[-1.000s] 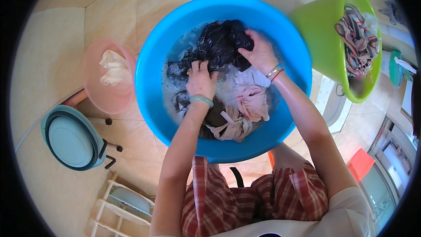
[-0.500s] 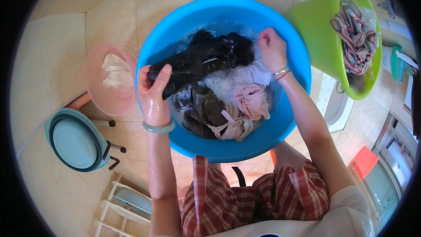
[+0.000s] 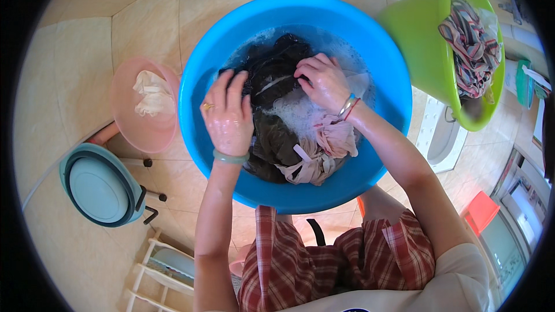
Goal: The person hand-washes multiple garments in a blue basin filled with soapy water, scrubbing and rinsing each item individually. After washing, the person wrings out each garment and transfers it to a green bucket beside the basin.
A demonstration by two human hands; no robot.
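Note:
A large round blue basin [image 3: 295,196] holds foamy water and wet clothes. Inside it, a black garment [image 3: 274,78] lies spread in the water at the far side. My left hand [image 3: 227,117], wearing a ring and a pale bangle, is over the garment's left edge, its fingers apart and fingertips at the cloth. On the garment's right edge, the bent fingers and thumb of my right hand [image 3: 326,84] close on the cloth; the fingertips are partly hidden. Nearer me lie a dark olive garment [image 3: 276,138], a pink cloth [image 3: 336,136] and a beige cloth [image 3: 312,169].
At the right, a tilted green bucket [image 3: 416,40] holds a striped garment [image 3: 471,46]. A pink basin [image 3: 124,112] with a white cloth [image 3: 153,93] stands at the left, above a folded teal basin [image 3: 98,188]. A whitish rack [image 3: 144,277] is at lower left.
The black garment, lifted and stretched by my left hand before, now lies lower in the water. My left hand has moved right and let go; my right hand has moved left onto the garment.

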